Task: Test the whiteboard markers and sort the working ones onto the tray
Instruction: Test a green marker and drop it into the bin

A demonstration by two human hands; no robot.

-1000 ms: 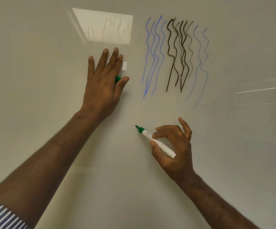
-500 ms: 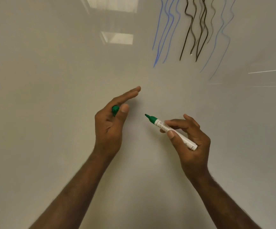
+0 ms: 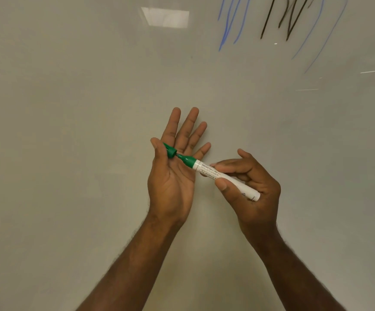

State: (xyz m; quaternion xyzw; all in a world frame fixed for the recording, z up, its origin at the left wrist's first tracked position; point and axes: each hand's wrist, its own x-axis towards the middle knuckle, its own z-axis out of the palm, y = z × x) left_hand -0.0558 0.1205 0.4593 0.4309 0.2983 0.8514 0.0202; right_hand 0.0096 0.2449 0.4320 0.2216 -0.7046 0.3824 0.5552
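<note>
A green whiteboard marker (image 3: 227, 179) with a white barrel lies in my right hand (image 3: 251, 187), pinched between thumb and fingers. Its green tip points left and touches the mouth of the green cap (image 3: 170, 151). My left hand (image 3: 175, 171) is palm up with fingers spread, and the thumb presses the cap against the base of the index finger. Both hands are in front of the whiteboard (image 3: 70, 131). No tray is in view.
Blue wavy test lines (image 3: 227, 30) and dark brown test lines (image 3: 289, 21) run off the top right of the board. A bright ceiling-light reflection (image 3: 165, 16) sits at the top centre.
My left hand came off the board, dropped and turned palm up with the cap. My right hand brought the marker tip left to the cap. The view tilted down, so the test lines moved up.
</note>
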